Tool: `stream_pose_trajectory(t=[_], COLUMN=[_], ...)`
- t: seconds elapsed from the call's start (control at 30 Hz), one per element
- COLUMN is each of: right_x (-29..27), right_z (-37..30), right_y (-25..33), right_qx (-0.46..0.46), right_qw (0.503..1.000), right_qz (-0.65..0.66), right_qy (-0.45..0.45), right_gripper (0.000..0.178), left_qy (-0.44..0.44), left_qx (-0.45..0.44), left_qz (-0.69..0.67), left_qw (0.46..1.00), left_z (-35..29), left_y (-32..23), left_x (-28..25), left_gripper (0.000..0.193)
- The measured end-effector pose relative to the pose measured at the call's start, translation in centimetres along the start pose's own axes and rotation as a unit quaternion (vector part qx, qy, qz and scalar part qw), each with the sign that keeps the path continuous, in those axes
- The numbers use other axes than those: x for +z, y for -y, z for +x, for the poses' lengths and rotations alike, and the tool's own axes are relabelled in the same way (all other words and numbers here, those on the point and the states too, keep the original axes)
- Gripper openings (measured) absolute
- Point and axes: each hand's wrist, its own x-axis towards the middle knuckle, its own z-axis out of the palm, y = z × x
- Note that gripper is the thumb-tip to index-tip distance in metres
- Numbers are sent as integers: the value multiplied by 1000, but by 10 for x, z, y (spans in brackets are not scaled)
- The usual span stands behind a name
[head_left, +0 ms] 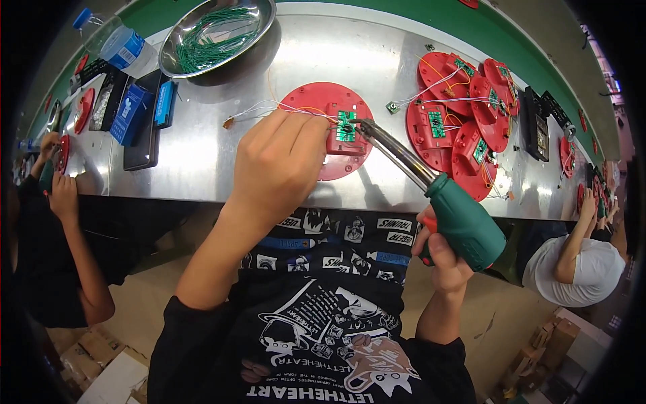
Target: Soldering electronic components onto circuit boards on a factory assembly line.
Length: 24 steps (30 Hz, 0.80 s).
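Note:
My right hand (444,264) is wrapped round the green handle of a soldering iron (464,219). The iron's metal tip reaches a small green circuit board (346,126) on a round red plastic part (303,96) lying in front of me. From the left side my left hand (281,158) leans over that part, its fingers pinched on a thin wire (330,118) at the board's edge; the fingertips are partly hidden. White and orange wires trail out leftward past this hand to a small connector piece (229,123) on the metal bench.
Several red parts with boards and wires (461,121) are heaped at the right. A steel bowl (264,34) of green wires stands at the back left, beside a water bottle (121,47), a blue box (131,113) and a dark tray (142,153). Other people work on both sides.

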Motion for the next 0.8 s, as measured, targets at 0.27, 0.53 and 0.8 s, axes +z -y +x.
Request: stream_pose_trajectory(t=[0.27,0.53,0.8], right_x=[-4,-1,-1], right_z=[-2,-5,-9], right_y=[-2,-3,-6], right_qx=[0,12,26], right_qw=[1000,1000,999], right_qz=[16,10,13], right_qy=[-2,10,19], right_gripper=[41,47,46], left_qy=[-51,-16,-8], left_qx=[8,-10,-11], left_qz=[-21,-16,-59], left_qw=[998,1000,998], left_z=[0,1,1], left_y=[1,-4,-3], left_x=[-3,-13,-12], left_gripper=[20,29,19])
